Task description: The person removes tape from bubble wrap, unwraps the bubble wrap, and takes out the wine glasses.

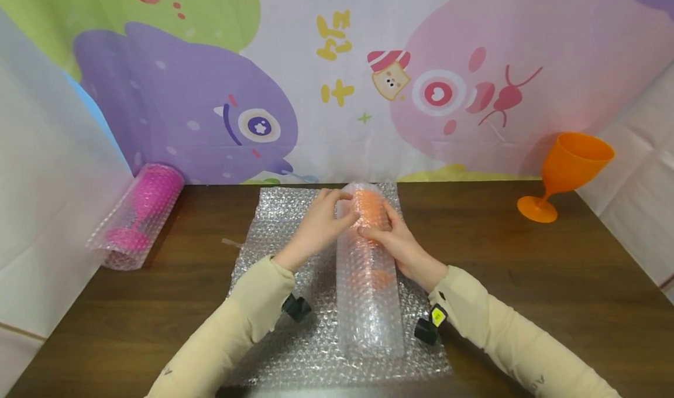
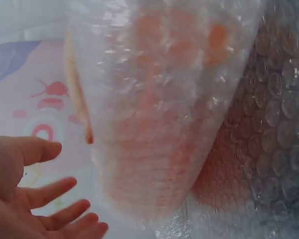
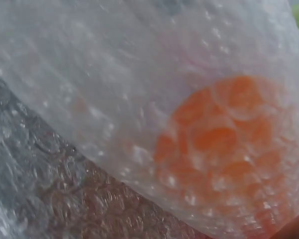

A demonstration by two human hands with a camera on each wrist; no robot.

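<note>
An orange goblet [image 1: 371, 278] shows through the bubble wrap roll [image 1: 368, 322] wound around it, lying lengthwise on a flat bubble wrap sheet [image 1: 284, 345]. My right hand [image 1: 408, 246] grips the roll's right side near its far end, thumb on top and fingers curving around the side. Beside the far left part is my left hand [image 1: 323, 222]; in the left wrist view its fingers [image 2: 65, 216] are spread and apart from the wrap. The right wrist view is filled mostly by wrap, with an orange round part [image 3: 214, 139] under it.
At the left lies a pink goblet [image 1: 150, 193] rolled in bubble wrap. An unwrapped orange goblet [image 1: 571, 164] stands upright at the back right. A printed cloth [image 1: 342, 140] hangs behind the brown wooden table [image 1: 489, 234], with white walls at both sides.
</note>
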